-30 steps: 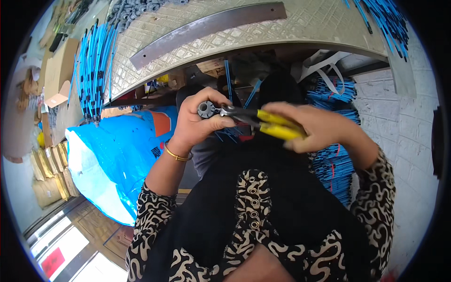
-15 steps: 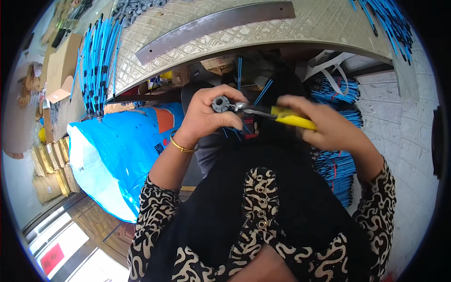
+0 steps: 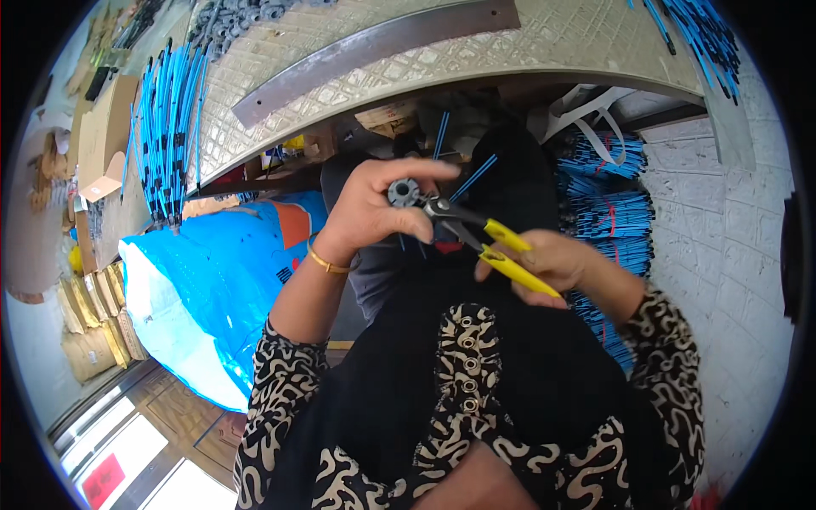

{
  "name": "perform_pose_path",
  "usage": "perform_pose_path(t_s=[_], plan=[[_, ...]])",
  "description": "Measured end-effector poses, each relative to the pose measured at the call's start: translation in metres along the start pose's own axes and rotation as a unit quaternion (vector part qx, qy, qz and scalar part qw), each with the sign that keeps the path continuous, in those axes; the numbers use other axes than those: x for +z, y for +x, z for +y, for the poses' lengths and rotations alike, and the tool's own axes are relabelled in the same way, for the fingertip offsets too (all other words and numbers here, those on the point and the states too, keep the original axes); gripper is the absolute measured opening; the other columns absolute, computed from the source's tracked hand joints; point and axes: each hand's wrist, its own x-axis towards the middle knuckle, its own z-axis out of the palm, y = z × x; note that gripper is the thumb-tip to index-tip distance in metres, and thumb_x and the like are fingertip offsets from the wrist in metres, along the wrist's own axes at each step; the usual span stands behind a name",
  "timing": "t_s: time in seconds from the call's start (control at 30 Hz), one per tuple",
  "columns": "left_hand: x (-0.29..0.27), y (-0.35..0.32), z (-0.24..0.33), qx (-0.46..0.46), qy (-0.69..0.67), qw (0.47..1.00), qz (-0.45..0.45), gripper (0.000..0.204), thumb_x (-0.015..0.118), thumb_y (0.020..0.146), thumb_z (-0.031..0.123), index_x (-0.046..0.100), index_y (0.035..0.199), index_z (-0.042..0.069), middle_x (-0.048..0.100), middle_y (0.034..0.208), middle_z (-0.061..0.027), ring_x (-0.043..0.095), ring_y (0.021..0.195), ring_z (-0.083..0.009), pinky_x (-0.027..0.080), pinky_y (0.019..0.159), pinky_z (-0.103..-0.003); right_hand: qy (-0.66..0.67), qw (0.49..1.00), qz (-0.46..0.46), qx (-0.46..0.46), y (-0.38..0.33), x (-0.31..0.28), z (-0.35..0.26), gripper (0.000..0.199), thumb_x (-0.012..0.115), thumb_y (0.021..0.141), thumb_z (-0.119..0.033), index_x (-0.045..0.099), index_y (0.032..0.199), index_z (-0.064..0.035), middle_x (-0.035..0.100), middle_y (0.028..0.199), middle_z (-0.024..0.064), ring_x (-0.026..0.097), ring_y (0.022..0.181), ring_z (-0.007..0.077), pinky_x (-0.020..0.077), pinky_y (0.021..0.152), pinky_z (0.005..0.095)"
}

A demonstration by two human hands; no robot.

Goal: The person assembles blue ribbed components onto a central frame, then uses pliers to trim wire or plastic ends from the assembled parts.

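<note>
Holding a small grey toothed ring [image 3: 404, 192] between thumb and fingers, the left hand [image 3: 374, 212] is staying raised in front of the body, under the edge of the metal workbench [image 3: 544, 42]. Its fingers are curling closely around the ring, with the thumb lying along the lower side. A gold bangle [image 3: 325, 261] is sitting on the left wrist.

The right hand [image 3: 552, 265] is gripping the yellow handles of the pliers [image 3: 484, 238], fingers wrapped around them and drawn rather narrow. The dark metal nose of the pliers is touching the ring at its right side; whether it is biting the ring or only resting on it, I cannot tell. Two thin blue rods [image 3: 463, 174] are standing out just behind the ring and the pliers.

Bundles of blue cable pieces [image 3: 608, 212] are lying stacked to the right, near a white brick wall [image 3: 722, 246]. A blue plastic sack [image 3: 212, 289] is lying to the left, and more blue cables [image 3: 170, 127] are hanging over the workbench edge above it
</note>
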Motion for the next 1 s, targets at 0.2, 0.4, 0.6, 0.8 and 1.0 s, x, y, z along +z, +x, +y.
perform_pose_path(t_s=[0.2, 0.4, 0.6, 0.8, 1.0], plan=[[0.003, 0.006, -0.002, 0.021, -0.031, 0.998, 0.055, 0.05, 0.08, 0.054, 0.017, 0.062, 0.096, -0.003, 0.061, 0.082, -0.0062, 0.058, 0.073, -0.0135, 0.046, 0.068, -0.024, -0.393, 0.903, 0.149, -0.09, -0.017, 0.021, -0.036, 0.052, 0.059, 0.082, -0.013, 0.036, 0.127, -0.0016, 0.059, 0.08, 0.0157, 0.058, 0.049, 0.0164, 0.0484, 0.044, 0.0265], [0.002, 0.005, 0.002, -0.009, -0.06, 0.997, 0.048, 0.053, 0.081, 0.055, 0.021, 0.063, 0.099, -0.003, 0.061, 0.078, -0.0046, 0.058, 0.074, -0.0127, 0.045, 0.068, -0.024, -0.275, 0.949, 0.138, -0.069, -0.019, 0.019, -0.036, 0.045, 0.055, 0.087, -0.022, 0.038, 0.123, 0.0006, 0.06, 0.075, 0.0153, 0.059, 0.049, 0.0162, 0.0481, 0.042, 0.0245], [0.002, 0.012, 0.0, 0.028, -0.023, 0.999, -0.011, 0.051, 0.081, 0.056, 0.02, 0.064, 0.098, -0.003, 0.061, 0.077, -0.0043, 0.057, 0.073, -0.0119, 0.045, 0.066, -0.024, 0.153, 0.978, -0.139, -0.016, 0.015, -0.029, 0.032, 0.044, 0.052, 0.088, -0.023, 0.038, 0.119, 0.0047, 0.059, 0.065, 0.0145, 0.055, 0.039, 0.0166, 0.0459, 0.035, 0.024], [0.002, 0.006, -0.006, -0.032, -0.024, 0.999, 0.004, 0.066, 0.085, 0.049, 0.035, 0.064, 0.1, -0.002, 0.06, 0.078, -0.0033, 0.056, 0.071, -0.0104, 0.044, 0.067, -0.022, -0.213, 0.974, 0.069, -0.027, -0.006, 0.004, -0.019, 0.036, 0.05, 0.086, -0.018, 0.041, 0.114, 0.0042, 0.058, 0.063, 0.0142, 0.055, 0.039, 0.0181, 0.0465, 0.036, 0.0242], [0.012, 0.008, 0.0, -0.031, -0.033, 0.998, 0.046, 0.064, 0.085, 0.05, 0.034, 0.063, 0.098, -0.002, 0.06, 0.08, -0.0028, 0.055, 0.071, -0.0096, 0.044, 0.067, -0.022, -0.309, 0.933, 0.182, -0.033, -0.018, 0.028, -0.036, 0.03, 0.051, 0.086, -0.017, 0.045, 0.108, 0.0019, 0.059, 0.068, 0.0143, 0.06, 0.051, 0.019, 0.0504, 0.047, 0.0257]])
